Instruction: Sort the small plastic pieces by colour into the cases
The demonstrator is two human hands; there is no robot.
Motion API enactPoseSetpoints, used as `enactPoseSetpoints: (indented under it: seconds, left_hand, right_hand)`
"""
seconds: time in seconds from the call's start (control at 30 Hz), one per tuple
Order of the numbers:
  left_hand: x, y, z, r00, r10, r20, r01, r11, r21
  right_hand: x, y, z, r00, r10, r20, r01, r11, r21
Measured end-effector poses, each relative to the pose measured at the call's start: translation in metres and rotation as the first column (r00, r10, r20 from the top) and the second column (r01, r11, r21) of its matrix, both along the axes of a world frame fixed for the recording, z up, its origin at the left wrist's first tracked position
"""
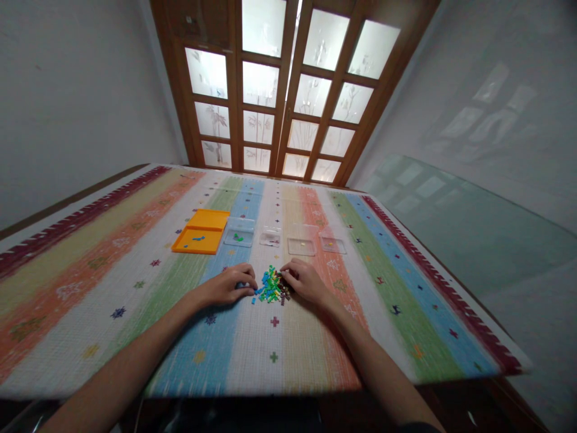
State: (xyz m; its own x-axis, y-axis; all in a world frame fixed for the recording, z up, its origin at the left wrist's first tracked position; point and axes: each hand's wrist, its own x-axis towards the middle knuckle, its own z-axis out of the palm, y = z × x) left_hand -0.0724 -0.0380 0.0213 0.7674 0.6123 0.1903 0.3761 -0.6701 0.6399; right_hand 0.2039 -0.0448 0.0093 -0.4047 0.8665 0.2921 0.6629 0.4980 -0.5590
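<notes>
A small heap of tiny plastic building pieces (271, 285), mostly green and blue with some yellow and dark brown, lies on the striped tablecloth. My left hand (234, 284) is closed at its left edge, thumb and fingertips by the blue pieces; something dark blue shows beneath the curled fingers, too small to name. On the other side, my right hand (305, 280) has its fingers pinched together at the dark brown pieces (285, 290). Whatever sits between those fingertips is hidden.
Behind the heap stands a row of open boxes: an orange box (197, 249) with blue pieces, a clear box (238, 242) with green pieces, a small clear box (270, 239), and two clear boxes (301, 252) (333, 248) with yellowish bits. The tablecloth (135, 337) runs toward wood-framed glass doors (279, 90).
</notes>
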Motion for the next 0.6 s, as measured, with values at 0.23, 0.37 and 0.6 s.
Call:
enactPoseSetpoints:
  seconds: [0.23,0.37,0.6]
  left_hand:
    - [-0.048,0.038,0.012,0.892,0.400,0.212,-0.421,0.905,0.063]
    - [-0.092,0.057,0.016,0.675,0.695,0.248,-0.725,0.687,0.051]
    - [-0.125,0.071,0.004,0.619,0.768,0.165,-0.783,0.587,0.207]
  right_hand:
    - [0.000,0.000,-0.002,1.000,0.002,-0.002,-0.002,1.000,0.001]
    - [-0.001,-0.001,-0.002,1.000,0.014,0.005,-0.014,1.000,-0.001]
    - [-0.002,-0.002,0.000,1.000,0.012,0.016,-0.012,1.000,0.012]
